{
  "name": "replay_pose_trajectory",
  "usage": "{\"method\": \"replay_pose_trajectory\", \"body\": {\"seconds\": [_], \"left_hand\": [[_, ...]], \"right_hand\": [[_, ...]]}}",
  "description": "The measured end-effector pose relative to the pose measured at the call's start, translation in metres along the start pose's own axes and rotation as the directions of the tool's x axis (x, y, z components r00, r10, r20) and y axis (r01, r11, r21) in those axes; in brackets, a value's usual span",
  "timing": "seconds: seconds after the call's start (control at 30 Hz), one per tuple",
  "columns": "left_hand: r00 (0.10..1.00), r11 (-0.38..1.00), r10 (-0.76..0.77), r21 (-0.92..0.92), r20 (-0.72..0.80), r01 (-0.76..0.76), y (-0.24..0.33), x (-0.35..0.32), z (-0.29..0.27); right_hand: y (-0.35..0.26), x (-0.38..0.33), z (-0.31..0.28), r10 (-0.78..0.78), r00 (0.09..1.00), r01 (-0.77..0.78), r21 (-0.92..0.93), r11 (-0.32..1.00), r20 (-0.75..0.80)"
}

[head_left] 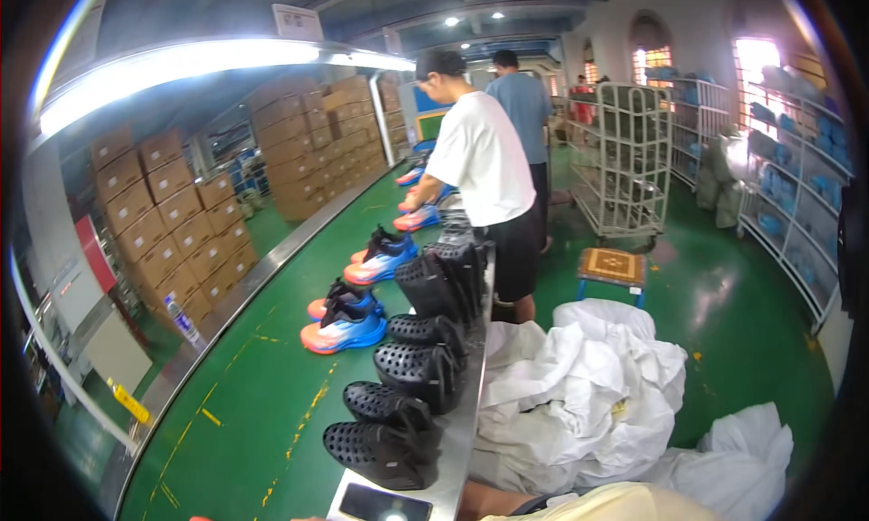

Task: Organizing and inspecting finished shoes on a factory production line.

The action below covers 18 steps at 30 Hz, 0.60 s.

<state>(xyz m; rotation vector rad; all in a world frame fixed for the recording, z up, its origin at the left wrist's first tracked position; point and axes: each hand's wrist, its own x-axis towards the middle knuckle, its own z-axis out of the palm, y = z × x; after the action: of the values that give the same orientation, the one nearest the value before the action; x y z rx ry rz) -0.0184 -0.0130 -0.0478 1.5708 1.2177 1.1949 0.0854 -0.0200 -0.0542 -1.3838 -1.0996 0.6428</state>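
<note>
Only a short stretch of bare arm [493, 501], most likely the right, is shown at the lower edge, lying nearly level. On the shoulder side, farther from the right hand, the skin is bordered by a narrow dark band [536, 502], and beyond that, farther still from the hand, a loosely creased pale yellow sleeve [625, 505] is seen. Toward the hand, the arm is cut off by the lower edge, so the right hand's wrist, palm and fingers are hidden. The left hand is likewise hidden, and neither hand's grip nor finger pose can be told.
</note>
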Motion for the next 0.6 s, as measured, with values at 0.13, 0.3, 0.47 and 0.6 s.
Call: {"method": "replay_pose_trajectory", "body": {"seconds": [0.13, 0.3, 0.47, 0.6], "left_hand": [[0.999, 0.991, 0.005, -0.130, 0.039, 0.000, -0.016, 0.002, -0.008], [0.998, 0.983, -0.040, -0.175, 0.054, 0.049, -0.015, 0.002, -0.011], [0.998, 0.992, -0.033, -0.120, 0.056, 0.040, -0.010, 0.000, -0.005], [0.999, 0.996, -0.006, -0.089, 0.039, 0.009, -0.015, 0.002, -0.013]], "right_hand": [[-0.002, 0.000, -0.003, -0.013, 1.000, 0.013, -0.024, 1.000, -0.006], [-0.016, -0.009, 0.001, -0.047, 0.998, 0.049, -0.044, 0.998, 0.050], [-0.042, 0.012, -0.070, -0.060, 0.996, 0.068, -0.131, 0.989, 0.067], [-0.094, 0.065, -0.201, -0.114, 0.993, 0.115, -0.396, 0.911, 0.027]]}}
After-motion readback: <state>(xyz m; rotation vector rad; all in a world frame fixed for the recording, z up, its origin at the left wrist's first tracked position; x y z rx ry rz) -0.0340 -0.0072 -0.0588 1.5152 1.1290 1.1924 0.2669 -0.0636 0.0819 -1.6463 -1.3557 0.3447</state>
